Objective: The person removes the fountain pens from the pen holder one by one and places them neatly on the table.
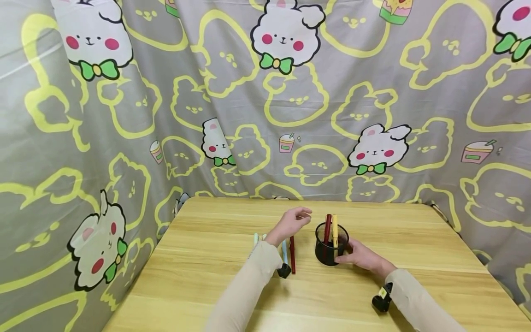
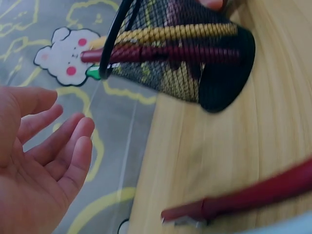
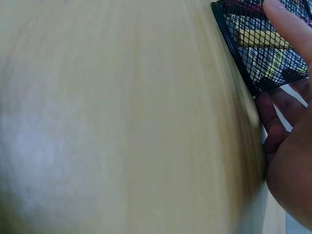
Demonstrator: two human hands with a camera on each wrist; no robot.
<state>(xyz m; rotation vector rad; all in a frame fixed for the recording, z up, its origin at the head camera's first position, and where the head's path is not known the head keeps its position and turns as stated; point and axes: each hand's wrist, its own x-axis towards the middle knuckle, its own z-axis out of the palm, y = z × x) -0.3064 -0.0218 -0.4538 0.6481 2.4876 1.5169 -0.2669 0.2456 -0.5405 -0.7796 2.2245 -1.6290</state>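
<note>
A black mesh pen holder (image 1: 327, 253) stands upright on the table. Inside it lean a dark red pen (image 1: 327, 229) and a yellow pen (image 1: 335, 230), also visible through the mesh in the left wrist view. My right hand (image 1: 365, 256) grips the holder from its right side, thumb in front and the other fingers behind. To the holder's left my left hand (image 1: 290, 223) hovers with relaxed, slightly bent fingers and nothing in them. Below it, another dark red pen (image 1: 292, 256) lies on the table beside a light blue pen (image 1: 284, 251).
More pale pens (image 1: 256, 240) lie left of these, partly hidden by my left forearm. The wooden table (image 1: 199, 267) ends at a patterned curtain (image 1: 249, 138) at the back and on the left. A black wrist camera (image 1: 381, 299) hangs by my right sleeve.
</note>
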